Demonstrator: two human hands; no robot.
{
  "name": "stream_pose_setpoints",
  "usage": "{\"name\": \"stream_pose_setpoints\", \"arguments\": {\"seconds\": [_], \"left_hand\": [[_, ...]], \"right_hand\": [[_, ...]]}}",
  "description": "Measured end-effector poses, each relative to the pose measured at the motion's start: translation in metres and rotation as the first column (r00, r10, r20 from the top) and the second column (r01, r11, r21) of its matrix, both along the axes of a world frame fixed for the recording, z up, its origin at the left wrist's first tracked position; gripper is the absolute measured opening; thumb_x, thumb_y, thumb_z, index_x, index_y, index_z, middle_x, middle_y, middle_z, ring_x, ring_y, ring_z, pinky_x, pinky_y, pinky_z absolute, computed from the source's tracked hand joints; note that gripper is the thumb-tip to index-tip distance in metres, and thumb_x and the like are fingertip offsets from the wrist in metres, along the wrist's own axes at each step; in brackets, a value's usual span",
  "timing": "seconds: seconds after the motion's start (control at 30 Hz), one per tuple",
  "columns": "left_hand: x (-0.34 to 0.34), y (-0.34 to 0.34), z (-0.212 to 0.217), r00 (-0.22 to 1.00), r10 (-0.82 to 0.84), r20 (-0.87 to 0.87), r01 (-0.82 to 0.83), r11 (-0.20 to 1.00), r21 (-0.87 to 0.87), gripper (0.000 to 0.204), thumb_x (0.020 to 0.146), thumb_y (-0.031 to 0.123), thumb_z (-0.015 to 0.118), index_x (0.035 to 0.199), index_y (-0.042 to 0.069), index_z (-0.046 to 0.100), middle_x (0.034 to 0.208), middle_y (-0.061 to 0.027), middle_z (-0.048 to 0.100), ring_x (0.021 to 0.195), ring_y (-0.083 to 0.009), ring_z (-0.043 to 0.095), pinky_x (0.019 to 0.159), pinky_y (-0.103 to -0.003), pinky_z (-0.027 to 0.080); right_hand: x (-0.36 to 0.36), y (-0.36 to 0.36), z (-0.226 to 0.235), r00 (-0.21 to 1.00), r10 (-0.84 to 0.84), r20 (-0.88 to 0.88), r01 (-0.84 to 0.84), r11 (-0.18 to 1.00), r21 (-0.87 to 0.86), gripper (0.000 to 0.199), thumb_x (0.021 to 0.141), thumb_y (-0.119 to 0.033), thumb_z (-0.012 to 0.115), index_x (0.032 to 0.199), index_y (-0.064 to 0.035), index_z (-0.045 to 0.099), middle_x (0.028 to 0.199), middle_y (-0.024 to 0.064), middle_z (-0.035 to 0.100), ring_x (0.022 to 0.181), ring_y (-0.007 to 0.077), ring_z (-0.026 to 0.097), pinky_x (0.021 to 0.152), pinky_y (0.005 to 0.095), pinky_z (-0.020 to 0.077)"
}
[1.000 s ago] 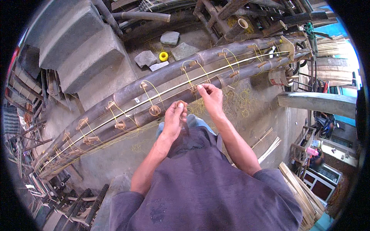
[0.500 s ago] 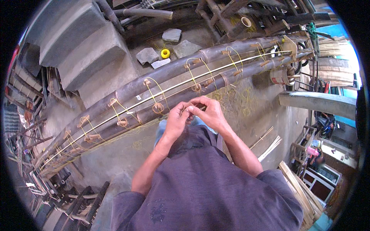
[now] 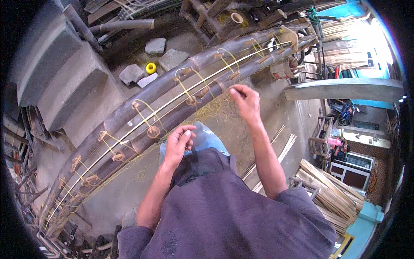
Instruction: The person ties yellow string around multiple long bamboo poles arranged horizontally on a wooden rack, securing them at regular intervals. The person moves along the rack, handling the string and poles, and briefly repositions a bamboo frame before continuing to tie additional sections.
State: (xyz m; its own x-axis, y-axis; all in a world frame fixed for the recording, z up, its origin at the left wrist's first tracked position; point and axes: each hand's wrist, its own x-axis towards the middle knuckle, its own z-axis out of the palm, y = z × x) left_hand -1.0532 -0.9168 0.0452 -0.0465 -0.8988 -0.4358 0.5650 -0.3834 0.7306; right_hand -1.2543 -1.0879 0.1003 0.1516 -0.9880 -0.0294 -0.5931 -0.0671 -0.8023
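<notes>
While pinching yellow string (image 3: pixel 215 103) | right hand (image 3: pixel 246 100) at bamboo poles (image 3: pixel 172 112) | left hand (image 3: pixel 177 144) curled, pinching too

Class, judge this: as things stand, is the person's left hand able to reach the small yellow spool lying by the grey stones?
Probably not from here. The left hand is close to the body, and the bamboo poles lie between it and the yellow spool.

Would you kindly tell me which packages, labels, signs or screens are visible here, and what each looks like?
No readable labels, signs or screens show.
Yellow spool: small round roll on the ground beside grey stones, beyond the bamboo poles.
Pink container: small, at right edge on a wooden stand; too small to tell more.
</notes>
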Motion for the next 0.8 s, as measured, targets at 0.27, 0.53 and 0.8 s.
{"name": "stream_pose_setpoints", "arguments": {"seconds": [0.27,0.53,0.8], "left_hand": [[-0.047,-0.039,0.004,0.993,0.071,-0.090,-0.072,0.997,0.002,0.023,0.098,0.018,0.048,0.114,0.005,0.059,0.087,0.0014,0.058,0.069,-0.0036,0.051,0.059,-0.019,0.044],[-0.120,-0.097,0.015,0.857,0.346,-0.382,-0.332,0.938,0.103,0.040,0.101,0.037,0.040,0.122,0.006,0.054,0.099,-0.0032,0.063,0.083,-0.0098,0.061,0.067,-0.023,0.053],[-0.196,-0.148,0.023,0.857,0.347,-0.381,-0.346,0.935,0.073,0.057,0.100,0.051,0.028,0.126,0.007,0.052,0.117,-0.0081,0.061,0.105,-0.0157,0.059,0.084,-0.030,0.050]], "right_hand": [[-0.030,-0.108,-0.028,0.984,0.005,-0.181,-0.025,0.994,-0.106,0.024,0.080,-0.022,0.069,0.095,-0.0042,0.072,0.083,0.0122,0.071,0.077,0.0213,0.068,0.073,0.0329,0.0515],[-0.071,-0.098,-0.032,0.975,0.180,0.129,-0.172,0.982,-0.074,0.017,0.079,-0.014,0.071,0.095,-0.0078,0.070,0.095,0.0122,0.066,0.089,0.0242,0.065,0.078,0.0351,0.0506],[-0.117,-0.071,0.016,0.739,0.658,-0.145,-0.673,0.709,-0.211,0.019,0.069,-0.012,0.073,0.087,-0.0112,0.069,0.097,0.0057,0.059,0.091,0.0264,0.056,0.077,0.0386,0.0491]]}}
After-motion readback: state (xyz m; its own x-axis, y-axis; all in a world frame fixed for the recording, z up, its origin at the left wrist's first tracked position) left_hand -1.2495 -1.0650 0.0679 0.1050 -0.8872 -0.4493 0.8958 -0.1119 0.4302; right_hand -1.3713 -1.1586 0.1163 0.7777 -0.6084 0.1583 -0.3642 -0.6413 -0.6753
